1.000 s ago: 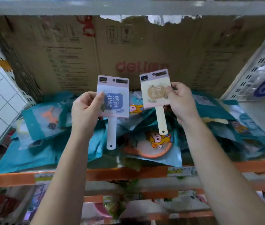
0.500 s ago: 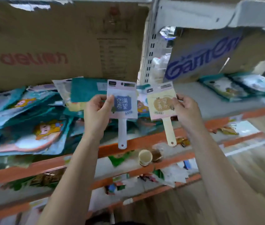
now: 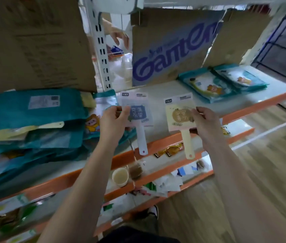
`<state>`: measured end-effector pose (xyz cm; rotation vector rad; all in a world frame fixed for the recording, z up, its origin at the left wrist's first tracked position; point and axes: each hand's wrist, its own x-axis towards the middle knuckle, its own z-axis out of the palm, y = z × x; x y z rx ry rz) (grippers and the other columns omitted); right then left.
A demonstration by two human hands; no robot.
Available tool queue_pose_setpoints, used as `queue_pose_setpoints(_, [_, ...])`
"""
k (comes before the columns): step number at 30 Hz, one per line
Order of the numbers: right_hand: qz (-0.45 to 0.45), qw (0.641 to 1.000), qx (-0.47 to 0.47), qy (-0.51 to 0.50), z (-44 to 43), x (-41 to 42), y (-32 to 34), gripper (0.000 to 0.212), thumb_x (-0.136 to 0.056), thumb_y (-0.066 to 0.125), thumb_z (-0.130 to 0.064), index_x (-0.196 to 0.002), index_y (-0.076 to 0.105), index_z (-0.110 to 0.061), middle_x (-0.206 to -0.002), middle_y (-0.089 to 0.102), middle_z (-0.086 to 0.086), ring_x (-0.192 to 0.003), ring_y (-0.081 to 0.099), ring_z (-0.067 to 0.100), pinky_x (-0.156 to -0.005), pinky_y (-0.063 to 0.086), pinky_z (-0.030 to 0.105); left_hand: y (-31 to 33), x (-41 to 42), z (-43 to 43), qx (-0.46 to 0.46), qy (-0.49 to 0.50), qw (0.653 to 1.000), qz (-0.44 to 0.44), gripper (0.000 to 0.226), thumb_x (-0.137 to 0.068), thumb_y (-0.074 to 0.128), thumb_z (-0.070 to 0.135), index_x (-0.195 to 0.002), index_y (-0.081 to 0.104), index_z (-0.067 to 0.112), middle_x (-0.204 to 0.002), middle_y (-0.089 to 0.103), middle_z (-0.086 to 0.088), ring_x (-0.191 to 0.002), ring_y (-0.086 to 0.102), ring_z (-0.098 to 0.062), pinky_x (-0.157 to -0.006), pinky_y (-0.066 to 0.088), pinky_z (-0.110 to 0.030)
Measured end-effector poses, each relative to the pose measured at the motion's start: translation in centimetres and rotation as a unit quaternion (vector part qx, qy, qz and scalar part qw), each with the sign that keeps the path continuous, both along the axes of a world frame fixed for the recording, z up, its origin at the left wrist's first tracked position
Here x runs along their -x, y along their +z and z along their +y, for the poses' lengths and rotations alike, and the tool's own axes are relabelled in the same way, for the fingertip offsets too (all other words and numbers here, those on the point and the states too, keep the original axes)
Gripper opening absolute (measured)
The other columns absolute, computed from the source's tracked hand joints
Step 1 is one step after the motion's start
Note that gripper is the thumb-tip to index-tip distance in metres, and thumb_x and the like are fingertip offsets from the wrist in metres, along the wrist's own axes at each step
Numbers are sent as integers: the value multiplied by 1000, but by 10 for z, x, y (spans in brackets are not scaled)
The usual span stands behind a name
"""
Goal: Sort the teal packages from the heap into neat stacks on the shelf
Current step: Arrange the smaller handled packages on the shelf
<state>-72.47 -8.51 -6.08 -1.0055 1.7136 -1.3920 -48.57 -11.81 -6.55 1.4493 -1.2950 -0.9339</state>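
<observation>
My left hand (image 3: 112, 122) pinches a white paddle-shaped package with a blue label (image 3: 137, 113), its handle hanging down. My right hand (image 3: 206, 124) pinches a cream paddle-shaped package with a tan label (image 3: 179, 114) the same way. Both are held upright over the front of the white shelf (image 3: 158, 91). A heap of teal packages (image 3: 33, 120) lies on the left part of the shelf. Two neat stacks of teal packages (image 3: 222, 83) sit at the right end.
Cardboard boxes stand behind: a plain one (image 3: 33, 42) at left, a "Ganten" one (image 3: 173, 50) at right. A white upright post (image 3: 101, 50) divides the bays, and another person's hand (image 3: 119, 36) shows behind it. Lower orange-edged shelves (image 3: 165, 172) hold cups and snack packets.
The view has swung right, away from the heap toward the bare shelf bay with the stacks. Both hands have carried their paddle packages rightward with it, still gripping them.
</observation>
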Motion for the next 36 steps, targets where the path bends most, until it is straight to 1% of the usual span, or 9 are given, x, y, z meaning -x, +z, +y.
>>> queue_pose_setpoints(3, [-1, 1000, -6, -7, -24, 32, -3, 16, -99, 53, -24, -112, 59, -16, -95, 69, -3, -79, 69, 10, -58, 54, 26, -8, 35, -36, -27, -18, 999, 20, 23, -98, 53, 28, -106, 64, 10, -93, 70, -3, -71, 67, -13, -63, 57, -30])
queue_pose_setpoints(8, [13, 1000, -16, -20, -59, 77, -12, 12, -100, 52, -24, -106, 59, -16, -85, 65, -8, -61, 64, -3, -50, 49, 18, -24, 83, -96, -91, -28, 994, 50, 23, -98, 55, 20, -117, 59, 7, -105, 67, -7, -81, 69, -16, -64, 59, -26])
queue_pose_setpoints(11, [2, 1000, -25, -19, -76, 95, -19, 20, -99, 52, -24, -111, 62, -11, -88, 68, -4, -75, 68, 7, -54, 51, 22, -31, 107, -129, -123, -29, 992, 30, 20, -96, 59, 24, -113, 60, 12, -102, 66, -2, -79, 68, -12, -61, 58, -22])
queue_pose_setpoints(14, [-17, 999, -32, -12, -88, 107, -27, 21, -99, 53, -25, -113, 62, -12, -91, 69, -2, -75, 68, 9, -56, 52, 24, -42, 123, -156, -153, -16, 988, 23, 14, -92, 65, 31, -98, 61, 19, -104, 68, -5, -88, 69, -20, -79, 60, -38])
queue_pose_setpoints(17, [-28, 999, -35, 5, -100, 118, -33, 15, -99, 53, -24, -108, 61, -15, -91, 69, -2, -72, 66, 5, -56, 51, 22, -50, 131, -171, -149, -6, 989, -17, 19, -89, 68, 35, -97, 65, 18, -100, 70, -3, -91, 68, -19, -85, 57, -39])
queue_pose_setpoints(20, [-37, 998, -36, 33, -113, 129, -34, 13, -99, 53, -23, -107, 60, -15, -91, 69, 0, -75, 68, 9, -57, 52, 25, -55, 138, -180, -127, 13, 990, -53, 27, -86, 71, 35, -103, 67, 14, -96, 71, 0, -84, 68, -11, -74, 56, -26])
queue_pose_setpoints(26, [-20, 993, -41, 112, -137, 153, -34, 9, -98, 55, -22, -94, 62, -25, -88, 70, -6, -78, 68, 9, -62, 53, 30, -56, 154, -185, -104, 73, 978, -164, 32, -83, 73, 39, -102, 68, 13, -95, 69, 2, -85, 65, -11, -65, 48, -19])
queue_pose_setpoints(29, [2, 987, -54, 150, -146, 165, -34, 10, -97, 55, -22, -100, 64, -18, -90, 71, -1, -82, 70, 15, -62, 54, 31, -55, 162, -185, -94, 92, 974, -182, 37, -83, 73, 40, -110, 64, 15, -98, 64, 6, -83, 61, -9, -57, 41, -12])
queue_pose_setpoints(36, [24, 974, -73, 215, -166, 176, -36, 17, -97, 55, -22, -108, 63, -11, -91, 72, 2, -77, 71, 12, -60, 56, 28, -52, 170, -176, -66, 88, 948, -299, 34, -89, 67, 38, -110, 61, 12, -109, 66, -4, -83, 56, -12, -74, 51, -25])
